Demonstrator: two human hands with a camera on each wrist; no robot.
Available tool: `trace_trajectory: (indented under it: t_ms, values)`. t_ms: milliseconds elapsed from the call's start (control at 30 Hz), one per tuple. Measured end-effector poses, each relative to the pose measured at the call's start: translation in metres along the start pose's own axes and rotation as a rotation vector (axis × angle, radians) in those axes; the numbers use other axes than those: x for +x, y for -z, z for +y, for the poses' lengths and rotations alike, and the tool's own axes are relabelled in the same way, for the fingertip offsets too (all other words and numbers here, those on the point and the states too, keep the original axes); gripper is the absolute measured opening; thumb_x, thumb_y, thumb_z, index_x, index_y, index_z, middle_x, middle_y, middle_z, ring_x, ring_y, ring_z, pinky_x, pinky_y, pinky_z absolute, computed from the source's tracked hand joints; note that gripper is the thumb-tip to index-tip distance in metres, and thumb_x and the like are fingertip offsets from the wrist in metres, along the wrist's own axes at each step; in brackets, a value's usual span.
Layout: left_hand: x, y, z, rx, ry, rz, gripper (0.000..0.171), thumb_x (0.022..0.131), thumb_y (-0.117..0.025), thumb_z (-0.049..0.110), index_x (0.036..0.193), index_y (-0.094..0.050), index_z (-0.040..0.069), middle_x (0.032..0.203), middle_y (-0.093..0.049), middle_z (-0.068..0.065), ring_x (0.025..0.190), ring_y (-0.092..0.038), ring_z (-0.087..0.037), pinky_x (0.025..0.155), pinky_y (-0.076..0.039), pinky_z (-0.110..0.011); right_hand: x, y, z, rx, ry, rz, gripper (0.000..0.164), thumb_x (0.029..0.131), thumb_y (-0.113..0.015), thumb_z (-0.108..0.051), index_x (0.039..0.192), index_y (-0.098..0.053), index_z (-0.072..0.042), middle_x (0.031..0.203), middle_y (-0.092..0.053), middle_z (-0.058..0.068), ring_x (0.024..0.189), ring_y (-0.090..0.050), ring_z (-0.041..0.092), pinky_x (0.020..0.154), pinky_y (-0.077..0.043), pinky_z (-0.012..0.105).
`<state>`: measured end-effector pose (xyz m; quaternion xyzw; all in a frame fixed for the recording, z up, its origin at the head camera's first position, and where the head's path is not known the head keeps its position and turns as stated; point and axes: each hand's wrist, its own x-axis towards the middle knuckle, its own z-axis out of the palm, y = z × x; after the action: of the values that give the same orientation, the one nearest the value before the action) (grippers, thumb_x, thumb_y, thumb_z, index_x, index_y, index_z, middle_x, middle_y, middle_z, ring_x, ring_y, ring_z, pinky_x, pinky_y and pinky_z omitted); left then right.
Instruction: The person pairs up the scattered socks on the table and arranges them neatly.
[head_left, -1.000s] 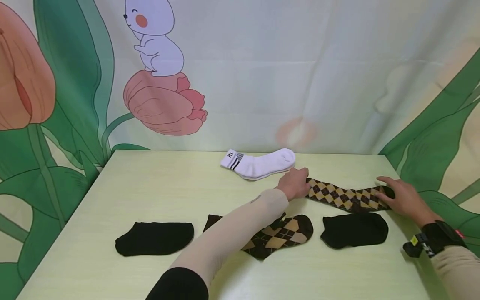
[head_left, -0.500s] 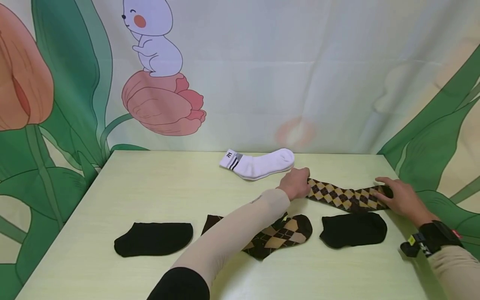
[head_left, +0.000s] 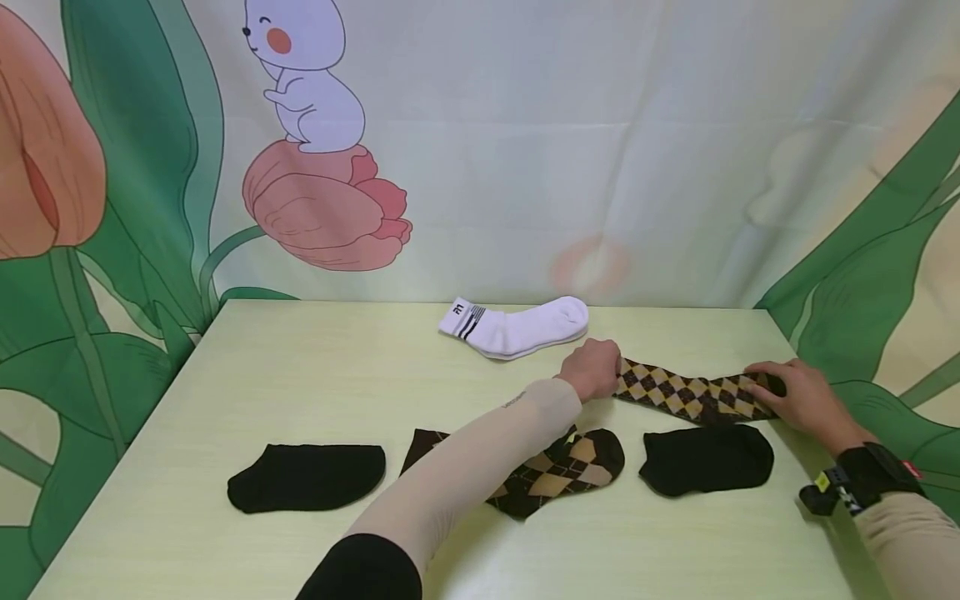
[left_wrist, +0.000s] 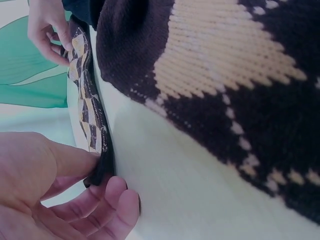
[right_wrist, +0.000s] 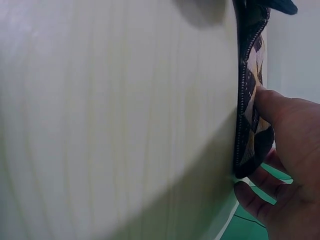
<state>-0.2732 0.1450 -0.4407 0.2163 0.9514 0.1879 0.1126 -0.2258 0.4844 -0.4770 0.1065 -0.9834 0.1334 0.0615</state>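
"where's the checkered sock point(head_left: 678, 394)?"
"right side of the table point(head_left: 315, 375), long axis left to right, toe rightward."
"hands?"
"left hand point(head_left: 592, 369) pinches one end, right hand point(head_left: 810, 404) the other."

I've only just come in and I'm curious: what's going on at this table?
A person's left hand pinches one end of a checkered sock, and the right hand holds its other end; it stretches between them at the table. A white sock lies farther back. Nearer the person are a left black sock, an argyle sock partly hidden by the left sleeve, and a right black sock; neither hand holds any of these.
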Motion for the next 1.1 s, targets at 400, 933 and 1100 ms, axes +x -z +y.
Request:
trace_trajectory:
  t_ms: [400,933,1100]
  values:
    - [0.0043,-0.0027,-0.0041,0.005,-0.004,-0.029,0.019,0.097,-0.067,0.011,0.079,-0.07,0.018,0.078,-0.064,0.005,0.059,-0.048,-0.012,0.049,-0.038,-0.027,-0.0004,-0.0003,-0.0017,-0.005,0.001,-0.008,0.035,0.1,-0.069,-0.02,0.125,-0.066,0.005,0.099,-0.06,0.024,0.087,-0.055,0.037,0.068,-0.041,0.047]
    - [0.0028,-0.0018,-0.004,0.005,-0.02,-0.023,0.032,0.098,-0.067,0.012,0.067,-0.06,0.017,0.063,-0.052,0.005,0.054,-0.04,-0.011,0.047,-0.033,-0.027,-0.0005,-0.0003,-0.0017,-0.002,0.015,0.003,0.034,0.099,-0.07,-0.019,0.124,-0.067,0.004,0.094,-0.06,0.02,0.081,-0.052,0.031,0.065,-0.038,0.041]
    - [0.0008,-0.0005,-0.0033,-0.011,-0.044,-0.018,0.047,0.097,-0.066,0.008,0.058,-0.041,0.016,0.056,-0.027,0.004,0.05,-0.023,-0.011,0.046,-0.025,-0.026,-0.0006,-0.0011,-0.0017,-0.008,0.025,0.019,0.032,0.098,-0.071,-0.018,0.122,-0.068,0.003,0.089,-0.059,0.016,0.076,-0.049,0.026,0.064,-0.037,0.039]
